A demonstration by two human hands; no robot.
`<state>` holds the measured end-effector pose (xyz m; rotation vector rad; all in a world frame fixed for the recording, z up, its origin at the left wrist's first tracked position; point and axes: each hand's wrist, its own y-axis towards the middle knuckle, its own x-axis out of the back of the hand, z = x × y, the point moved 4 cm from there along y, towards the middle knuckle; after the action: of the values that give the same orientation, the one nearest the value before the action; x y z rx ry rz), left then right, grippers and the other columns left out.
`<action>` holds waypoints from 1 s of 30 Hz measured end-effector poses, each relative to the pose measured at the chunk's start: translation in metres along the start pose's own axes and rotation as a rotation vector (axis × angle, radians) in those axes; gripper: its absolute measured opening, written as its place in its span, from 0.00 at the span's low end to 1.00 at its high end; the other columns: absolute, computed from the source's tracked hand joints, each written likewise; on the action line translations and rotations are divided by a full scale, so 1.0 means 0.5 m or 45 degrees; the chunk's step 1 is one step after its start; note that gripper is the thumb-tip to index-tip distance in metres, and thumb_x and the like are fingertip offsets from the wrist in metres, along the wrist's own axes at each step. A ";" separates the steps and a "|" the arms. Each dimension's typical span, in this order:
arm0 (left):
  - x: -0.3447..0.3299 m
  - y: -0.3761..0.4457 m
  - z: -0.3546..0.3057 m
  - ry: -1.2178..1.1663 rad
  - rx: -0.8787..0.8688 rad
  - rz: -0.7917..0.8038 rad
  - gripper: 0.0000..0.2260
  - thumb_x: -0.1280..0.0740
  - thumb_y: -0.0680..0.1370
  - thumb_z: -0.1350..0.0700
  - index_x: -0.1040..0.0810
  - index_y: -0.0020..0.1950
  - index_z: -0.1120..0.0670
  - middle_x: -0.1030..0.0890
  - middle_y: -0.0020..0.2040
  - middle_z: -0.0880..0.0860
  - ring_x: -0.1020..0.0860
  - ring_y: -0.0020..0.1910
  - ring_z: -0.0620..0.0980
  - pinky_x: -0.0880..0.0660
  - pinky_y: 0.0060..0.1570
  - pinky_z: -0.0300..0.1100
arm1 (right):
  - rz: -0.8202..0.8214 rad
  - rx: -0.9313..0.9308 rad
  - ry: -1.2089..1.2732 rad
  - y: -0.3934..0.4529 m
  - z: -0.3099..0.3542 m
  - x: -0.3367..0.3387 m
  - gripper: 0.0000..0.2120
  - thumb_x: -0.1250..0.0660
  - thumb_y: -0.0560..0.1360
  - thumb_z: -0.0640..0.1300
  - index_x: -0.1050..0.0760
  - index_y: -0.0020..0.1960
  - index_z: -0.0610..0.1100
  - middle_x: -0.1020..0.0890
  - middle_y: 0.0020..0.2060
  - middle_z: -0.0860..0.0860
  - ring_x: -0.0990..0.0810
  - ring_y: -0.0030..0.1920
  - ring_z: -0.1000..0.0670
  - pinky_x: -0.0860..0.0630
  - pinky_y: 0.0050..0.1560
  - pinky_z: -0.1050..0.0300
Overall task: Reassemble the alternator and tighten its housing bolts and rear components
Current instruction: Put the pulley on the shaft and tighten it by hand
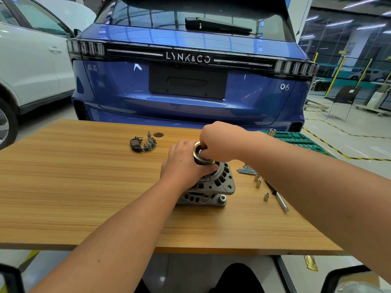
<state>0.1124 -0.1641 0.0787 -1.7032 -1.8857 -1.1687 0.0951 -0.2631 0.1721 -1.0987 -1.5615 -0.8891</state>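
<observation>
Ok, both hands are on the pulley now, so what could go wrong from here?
The alternator stands unclamped on the table; twisting the pulley could tip it if the left hand loosens its grip. The right hand hides the pulley's centre, so cross-threading might go unseen. A forearm could sweep the loose sockets away.

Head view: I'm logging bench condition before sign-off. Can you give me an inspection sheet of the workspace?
Surface: wooden table, partly bare.
Job's things: alternator pulley-up; pulley on top; rear parts lying apart.
Clutter: long bolts, sockets, extension bar, green tray.
Grippers: left hand grips pulley; right hand fingers inside pulley top.
Cables: nothing seen.
Surroundings: blue car, white car.
</observation>
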 end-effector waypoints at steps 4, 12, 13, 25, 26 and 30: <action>0.001 0.000 -0.001 0.006 -0.006 -0.003 0.24 0.26 0.64 0.30 0.29 0.53 0.38 0.32 0.51 0.41 0.34 0.55 0.46 0.31 0.43 0.50 | -0.050 -0.047 -0.054 0.001 -0.002 -0.007 0.18 0.39 0.82 0.51 0.33 0.36 0.47 0.27 0.33 0.50 0.29 0.31 0.51 0.35 0.30 0.57; -0.004 0.002 0.005 0.001 0.013 -0.007 0.27 0.26 0.64 0.30 0.31 0.55 0.37 0.33 0.52 0.40 0.36 0.54 0.45 0.33 0.44 0.49 | 0.031 0.033 0.017 -0.002 -0.002 0.004 0.07 0.34 0.79 0.48 0.19 0.50 0.46 0.20 0.39 0.50 0.22 0.37 0.50 0.25 0.37 0.56; -0.004 0.002 0.005 0.002 0.012 -0.012 0.28 0.26 0.64 0.30 0.30 0.57 0.38 0.33 0.52 0.40 0.36 0.54 0.44 0.33 0.44 0.49 | 0.015 0.015 -0.005 0.000 -0.001 0.005 0.08 0.34 0.79 0.48 0.22 0.45 0.46 0.22 0.37 0.50 0.25 0.35 0.50 0.27 0.35 0.56; -0.002 0.001 0.001 0.013 0.004 -0.015 0.26 0.26 0.64 0.30 0.31 0.55 0.38 0.33 0.51 0.40 0.36 0.53 0.45 0.33 0.43 0.48 | -0.059 -0.015 -0.004 -0.001 -0.001 -0.003 0.08 0.36 0.80 0.49 0.25 0.45 0.47 0.23 0.36 0.51 0.24 0.35 0.50 0.27 0.35 0.56; -0.002 0.001 0.002 0.013 0.005 -0.014 0.27 0.26 0.64 0.30 0.31 0.55 0.38 0.33 0.51 0.40 0.37 0.53 0.44 0.33 0.43 0.48 | -0.048 -0.021 0.002 0.002 0.001 -0.004 0.07 0.36 0.80 0.48 0.25 0.44 0.47 0.23 0.36 0.50 0.25 0.35 0.50 0.28 0.35 0.56; -0.002 0.000 0.003 0.018 0.013 -0.015 0.30 0.27 0.64 0.29 0.30 0.60 0.40 0.34 0.52 0.40 0.37 0.53 0.44 0.34 0.42 0.48 | -0.045 -0.110 -0.076 0.013 0.005 -0.015 0.13 0.38 0.80 0.45 0.32 0.37 0.46 0.26 0.34 0.49 0.28 0.32 0.50 0.32 0.31 0.56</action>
<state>0.1129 -0.1636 0.0770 -1.6761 -1.8927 -1.1711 0.1014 -0.2603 0.1646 -1.1713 -1.6087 -0.9627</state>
